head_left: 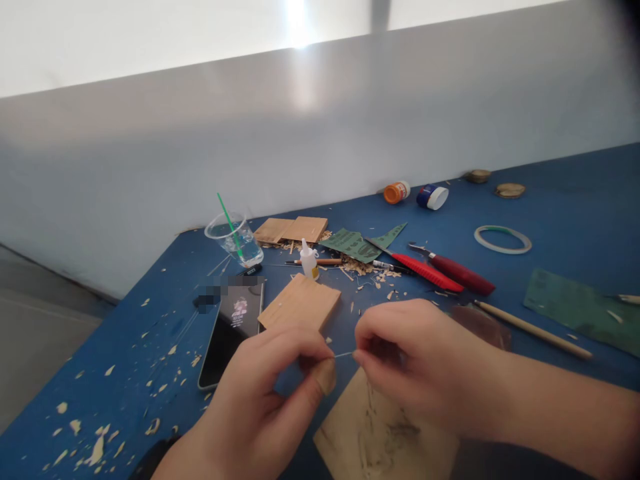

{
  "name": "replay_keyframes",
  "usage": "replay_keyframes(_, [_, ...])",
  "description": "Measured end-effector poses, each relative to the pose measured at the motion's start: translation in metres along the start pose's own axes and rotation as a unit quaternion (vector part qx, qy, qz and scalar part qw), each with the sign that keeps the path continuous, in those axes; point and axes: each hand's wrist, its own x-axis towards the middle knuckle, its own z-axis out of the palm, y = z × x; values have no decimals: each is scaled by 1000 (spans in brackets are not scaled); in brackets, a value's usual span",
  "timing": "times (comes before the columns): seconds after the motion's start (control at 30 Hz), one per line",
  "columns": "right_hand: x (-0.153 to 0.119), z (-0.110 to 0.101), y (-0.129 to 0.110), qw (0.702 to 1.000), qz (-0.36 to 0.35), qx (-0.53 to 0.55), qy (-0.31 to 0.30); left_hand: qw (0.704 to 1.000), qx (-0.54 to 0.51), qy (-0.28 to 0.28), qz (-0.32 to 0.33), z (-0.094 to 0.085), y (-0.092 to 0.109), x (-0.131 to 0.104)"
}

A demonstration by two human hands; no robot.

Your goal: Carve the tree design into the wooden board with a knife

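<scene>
Both of my hands are pinched closed, facing each other above the front of the table. A thin pale strand (343,355), thread or wire, runs taut between them. One end is between the thumb and fingertips of my left hand (273,393), the other between those of my right hand (425,360). Below them lies a worn, smudged tan board (390,433), partly hidden by my right hand. Just beyond my left hand is a flat wooden block (303,300). A phone (240,313) lies to its left, partly covered by the hand.
Behind the block stand a small glue bottle (309,260) and a tilted plastic cup (243,240) with a green stick. Green sandpaper (353,245), a red cutter (427,272) and a red-handled knife (463,273) lie among shavings. A wooden stick (535,330) and tape ring (503,240) are right.
</scene>
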Motion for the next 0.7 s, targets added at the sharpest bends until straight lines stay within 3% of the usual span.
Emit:
replay_keyframes(0.17, [-1, 2, 6, 997, -61, -44, -25, 999, -26, -8, -40, 3, -3, -1])
replay_keyframes(0.33, [0, 8, 6, 989, -133, -59, 0, 961, -229, -28, -153, 11, -5, 2])
replay_keyframes(0.47, [0, 8, 4, 991, -131, -5, 10, 936, -299, -32, -182, 12, -5, 6])
replay_keyframes(0.7, [-4, 4, 3, 993, -115, -16, -15, 929, -318, -62, -179, 13, -10, 11])
